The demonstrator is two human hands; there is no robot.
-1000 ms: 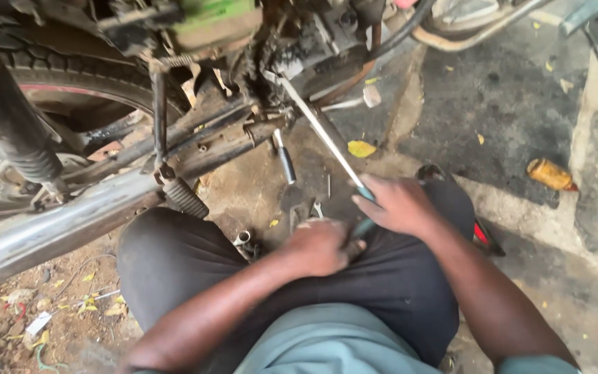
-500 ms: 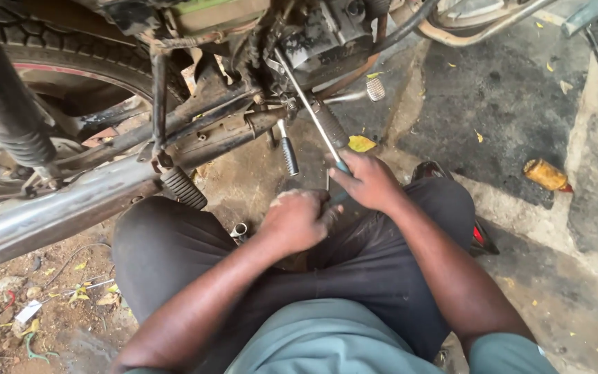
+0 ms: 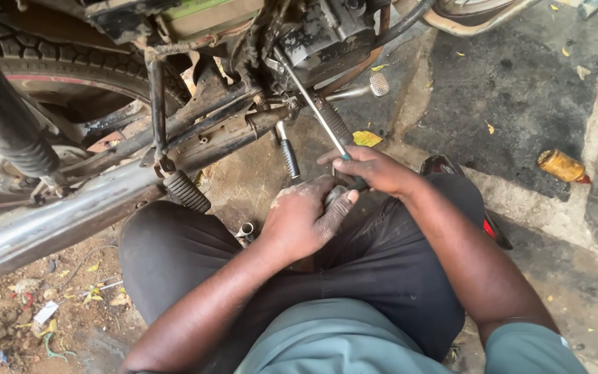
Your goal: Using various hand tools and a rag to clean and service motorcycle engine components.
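I squat beside a motorcycle, its engine (image 3: 327, 34) above my hands. A long metal rod tool (image 3: 311, 104) runs from the engine down to my right hand (image 3: 372, 170), which grips its handle end. My left hand (image 3: 302, 218) is curled around something small and dark just below that grip; what it is stays hidden by the fingers. Both hands touch each other over my dark-trousered knees. A short knurled bar (image 3: 289, 156) hangs down from the frame just left of my hands.
The chrome exhaust pipe (image 3: 57, 218) crosses the left side, with the rear tyre (image 3: 70, 66) and a rubber footpeg (image 3: 187, 190) above it. A small metal socket (image 3: 246, 229) lies on the dirt. A yellow-brown bottle (image 3: 560, 166) rests on the concrete at right. Litter covers the ground at lower left.
Both hands have moved up toward the engine with the rod, and they have come closer together. The view has shifted down, showing more of the engine.
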